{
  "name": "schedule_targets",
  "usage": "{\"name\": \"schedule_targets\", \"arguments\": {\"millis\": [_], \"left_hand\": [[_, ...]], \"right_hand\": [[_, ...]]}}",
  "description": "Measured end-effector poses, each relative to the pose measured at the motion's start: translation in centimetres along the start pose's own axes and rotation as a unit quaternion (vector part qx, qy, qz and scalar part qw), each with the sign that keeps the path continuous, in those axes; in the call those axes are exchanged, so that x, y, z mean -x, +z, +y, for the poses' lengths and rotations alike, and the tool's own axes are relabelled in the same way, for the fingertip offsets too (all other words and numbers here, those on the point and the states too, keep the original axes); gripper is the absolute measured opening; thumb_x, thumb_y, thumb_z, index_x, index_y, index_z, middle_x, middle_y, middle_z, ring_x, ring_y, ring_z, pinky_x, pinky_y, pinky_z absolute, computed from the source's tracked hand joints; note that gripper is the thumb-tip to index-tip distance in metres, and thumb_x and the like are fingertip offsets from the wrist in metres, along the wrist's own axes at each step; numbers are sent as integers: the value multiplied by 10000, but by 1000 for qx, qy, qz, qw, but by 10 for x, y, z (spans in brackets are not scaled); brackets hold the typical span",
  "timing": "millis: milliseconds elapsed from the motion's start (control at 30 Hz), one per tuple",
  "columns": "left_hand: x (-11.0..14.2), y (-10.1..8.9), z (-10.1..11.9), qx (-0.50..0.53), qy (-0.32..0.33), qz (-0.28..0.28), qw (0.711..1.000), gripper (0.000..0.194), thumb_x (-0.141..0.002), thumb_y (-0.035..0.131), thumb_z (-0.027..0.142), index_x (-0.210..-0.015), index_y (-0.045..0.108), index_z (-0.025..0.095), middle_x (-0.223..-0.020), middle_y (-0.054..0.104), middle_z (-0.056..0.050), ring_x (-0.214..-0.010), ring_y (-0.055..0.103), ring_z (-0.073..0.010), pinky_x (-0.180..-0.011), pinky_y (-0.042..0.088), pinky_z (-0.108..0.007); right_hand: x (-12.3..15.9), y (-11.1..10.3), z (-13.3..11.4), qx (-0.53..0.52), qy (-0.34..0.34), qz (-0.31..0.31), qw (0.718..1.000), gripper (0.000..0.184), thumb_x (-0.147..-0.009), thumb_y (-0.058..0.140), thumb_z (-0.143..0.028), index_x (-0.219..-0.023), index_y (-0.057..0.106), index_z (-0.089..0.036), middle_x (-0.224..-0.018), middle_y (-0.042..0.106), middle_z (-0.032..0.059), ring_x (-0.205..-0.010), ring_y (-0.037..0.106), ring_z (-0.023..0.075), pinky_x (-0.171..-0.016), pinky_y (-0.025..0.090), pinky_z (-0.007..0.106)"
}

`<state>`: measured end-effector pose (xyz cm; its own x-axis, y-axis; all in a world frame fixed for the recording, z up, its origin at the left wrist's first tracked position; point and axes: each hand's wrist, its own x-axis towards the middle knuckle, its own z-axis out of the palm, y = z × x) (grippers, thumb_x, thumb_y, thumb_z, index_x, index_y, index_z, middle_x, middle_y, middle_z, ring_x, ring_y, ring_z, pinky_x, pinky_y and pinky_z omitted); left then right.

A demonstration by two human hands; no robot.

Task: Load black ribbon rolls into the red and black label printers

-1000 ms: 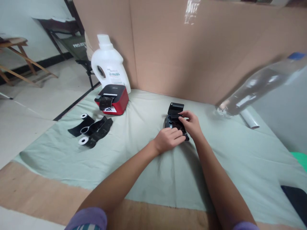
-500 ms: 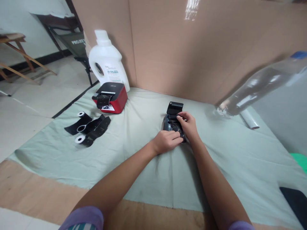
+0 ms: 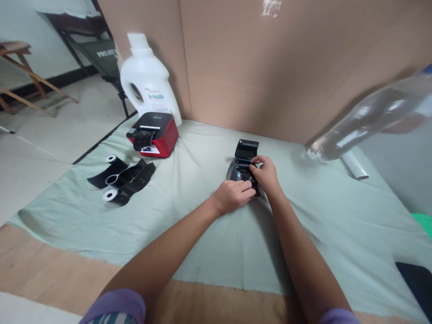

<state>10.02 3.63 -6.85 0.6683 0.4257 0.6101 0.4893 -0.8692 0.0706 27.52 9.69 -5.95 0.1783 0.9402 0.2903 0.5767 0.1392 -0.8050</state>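
The black device point(image 3: 243, 167), grasped at its near end by the left hand point(image 3: 232, 196) and right side by the right hand point(image 3: 266, 174), is seemingly being loaded, careful alignment being needed next.

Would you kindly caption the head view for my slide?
Left hand and right hand touching an open black device over green cloth.

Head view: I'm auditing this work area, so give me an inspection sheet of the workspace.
Surface: wrinkled pale green cloth over wood.
Things in hand: small black device, lid raised.
Clutter: black strip rolls, red-and-black printer, white jug on the left; clear bottle, white cylinder on the right.
Hands: left hand at the device's near end, right hand at its right side; grip unclear.
Cables: nothing seen.
Surroundings: cardboard panel behind; chair, wooden stool left.
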Motion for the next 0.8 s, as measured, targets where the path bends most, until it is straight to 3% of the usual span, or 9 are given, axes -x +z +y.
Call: {"name": "schedule_targets", "arguments": {"millis": [100, 233, 300, 400, 533, 667, 800], "left_hand": [[0, 0, 0, 0, -2, -9, 1000, 302, -1022, 429, 241, -906, 706, 213, -841, 669, -44, -726, 602, -142, -575, 391, -270], [1, 3, 2, -24, 13, 2, 1000, 294, -1013, 443, 216, -847, 686, 213, -778, 639, -35, -685, 570, -141, -548, 350, -296], [2, 5, 3, -41, 32, 17, 998, 293, -1000, 457, 183, -792, 662, 212, -717, 608, -23, -650, 546, -139, -533, 314, -318], [3, 8, 4, -55, 58, 46, 996, 292, -975, 475, 129, -742, 632, 211, -641, 559, -6, -600, 505, -136, -522, 273, -334], [4, 8, 4, -48, 62, 47, 996, 285, -966, 486, 135, -724, 616, 211, -628, 548, -4, -593, 484, -138, -527, 266, -334], [3, 2, 5, -53, 56, 29, 997, 281, -980, 503, 200, -727, 624, 212, -642, 566, -9, -615, 496, -139, -546, 278, -332], [1, -4, 6, -51, 75, 67, 994, 258, -967, 532, 181, -721, 609, 197, -642, 570, -8, -646, 496, -146, -559, 276, -329]], "right_hand": [[0, 1, 2, -77, 25, 4, 997, 182, -717, 606, -252, -893, 643, -226, -950, 610, 52, -736, 530, 191, -795, 477, 386], [-1, 2, 5, -195, 60, 53, 978, 316, -764, 641, -326, -1056, 538, -261, -1160, 622, 72, -967, 598, 206, -861, 493, 364], [-2, 1, 4, -242, 67, 43, 967, 403, -781, 674, -364, -1143, 510, -294, -1282, 597, 74, -1060, 600, 211, -886, 498, 365], [-4, -3, 0, -285, 69, 2, 956, 470, -789, 715, -432, -1200, 520, -319, -1308, 606, 65, -1110, 604, 221, -891, 505, 364], [-6, -11, -4, -258, 60, -24, 964, 443, -782, 733, -511, -1145, 593, -300, -1246, 633, 67, -1097, 601, 242, -863, 514, 376], [-7, -26, -10, -204, 37, -79, 975, 347, -789, 722, -471, -1055, 663, -257, -1079, 672, 61, -1028, 612, 249, -849, 490, 389], [-8, -41, -16, -139, 18, -154, 978, 235, -770, 731, -423, -878, 668, -223, -959, 665, 52, -981, 612, 251, -862, 477, 397]]}}
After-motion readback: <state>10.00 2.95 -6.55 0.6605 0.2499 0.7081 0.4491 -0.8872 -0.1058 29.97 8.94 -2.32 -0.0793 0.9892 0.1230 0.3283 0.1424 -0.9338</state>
